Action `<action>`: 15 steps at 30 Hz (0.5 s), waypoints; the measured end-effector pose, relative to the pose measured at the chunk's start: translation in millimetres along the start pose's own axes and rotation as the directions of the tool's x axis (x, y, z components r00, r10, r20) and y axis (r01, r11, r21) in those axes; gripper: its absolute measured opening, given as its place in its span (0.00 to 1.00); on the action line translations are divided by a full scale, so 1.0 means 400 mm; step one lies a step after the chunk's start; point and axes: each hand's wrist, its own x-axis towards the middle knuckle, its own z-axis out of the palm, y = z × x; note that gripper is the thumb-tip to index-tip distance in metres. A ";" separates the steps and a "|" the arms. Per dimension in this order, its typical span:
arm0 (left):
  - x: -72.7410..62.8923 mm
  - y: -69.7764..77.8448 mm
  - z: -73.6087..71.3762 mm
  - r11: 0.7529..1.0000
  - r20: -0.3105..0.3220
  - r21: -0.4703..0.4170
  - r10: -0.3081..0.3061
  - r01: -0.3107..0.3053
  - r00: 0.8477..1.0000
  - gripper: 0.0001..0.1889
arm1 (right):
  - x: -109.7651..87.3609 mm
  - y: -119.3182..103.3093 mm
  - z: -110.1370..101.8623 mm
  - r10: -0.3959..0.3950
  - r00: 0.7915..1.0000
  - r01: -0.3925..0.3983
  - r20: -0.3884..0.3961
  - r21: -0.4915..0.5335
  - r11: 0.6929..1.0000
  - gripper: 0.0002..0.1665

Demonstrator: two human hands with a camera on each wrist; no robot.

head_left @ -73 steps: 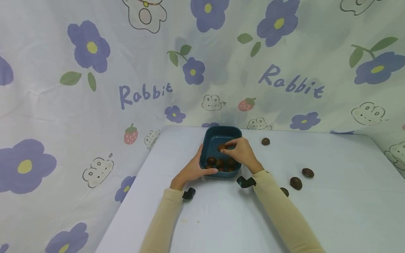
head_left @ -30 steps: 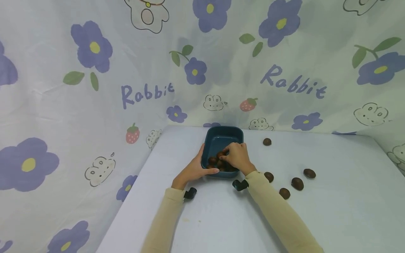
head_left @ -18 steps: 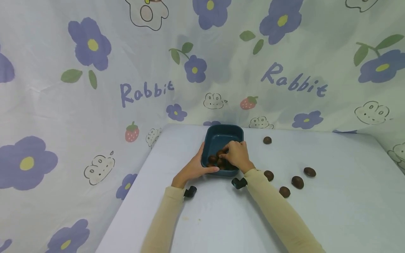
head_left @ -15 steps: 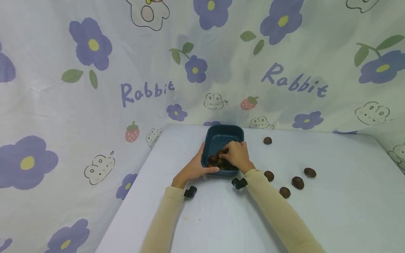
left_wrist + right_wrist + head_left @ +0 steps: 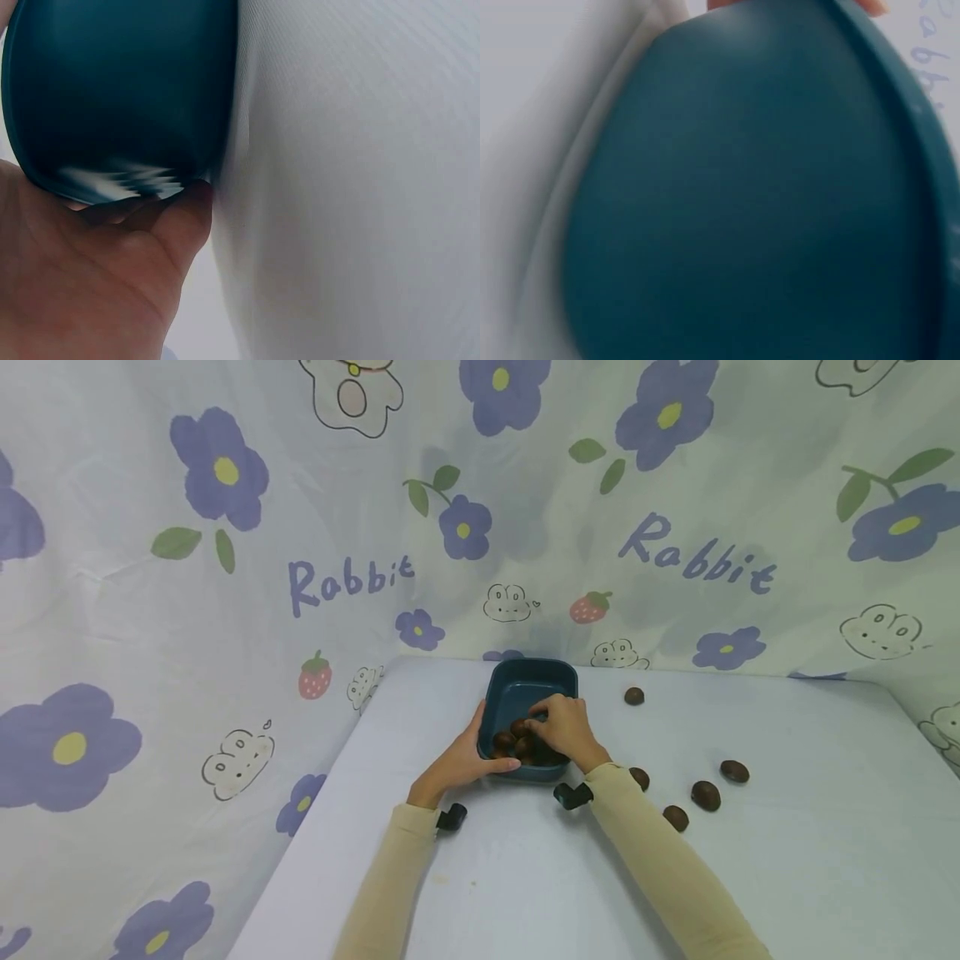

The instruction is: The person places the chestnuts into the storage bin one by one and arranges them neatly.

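Observation:
A dark teal rectangular box point(image 5: 530, 670) stands on the white table. Against its left wall lies my left hand point(image 5: 461, 762), gripping the near left corner, with the thumb along the near side. In the left wrist view, the same hand point(image 5: 112, 262) wraps the box's lower edge point(image 5: 127, 90). Several brown chestnuts point(image 5: 504, 741) are gathered at the box's near end. My right hand point(image 5: 566, 727) reaches in over the right wall, thumb and forefinger apart, fingertips just beside one chestnut point(image 5: 519, 727). Only the box wall point(image 5: 742, 187) fills the right wrist view; the right fingers are hidden there.
To the right, loose chestnuts point(image 5: 706, 796) lie scattered on the table point(image 5: 810, 827), one chestnut point(image 5: 634, 696) near the back edge and another point(image 5: 641, 777) partly behind the right sleeve point(image 5: 652, 852). A flower-printed curtain point(image 5: 555, 527) hangs behind the table.
The right hand has carried a chestnut from the box's middle to the group at the near end. Its fingers have since drawn slightly up and away. The left hand keeps its place.

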 end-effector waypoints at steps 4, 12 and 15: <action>-0.002 0.000 0.003 1.000 0.002 0.004 -0.020 0.020 1.000 0.72 | -0.006 0.009 -0.027 -0.007 1.000 0.007 0.001 0.116 0.993 0.17; 0.003 0.001 0.003 0.996 0.003 -0.030 0.078 -0.078 0.997 0.69 | -0.046 0.033 -0.141 -0.032 0.996 0.051 -0.078 0.246 0.968 0.21; 0.001 0.003 0.002 0.996 -0.002 -0.032 0.080 -0.080 0.997 0.69 | -0.069 0.053 -0.191 -0.008 0.994 0.035 -0.113 0.238 0.971 0.21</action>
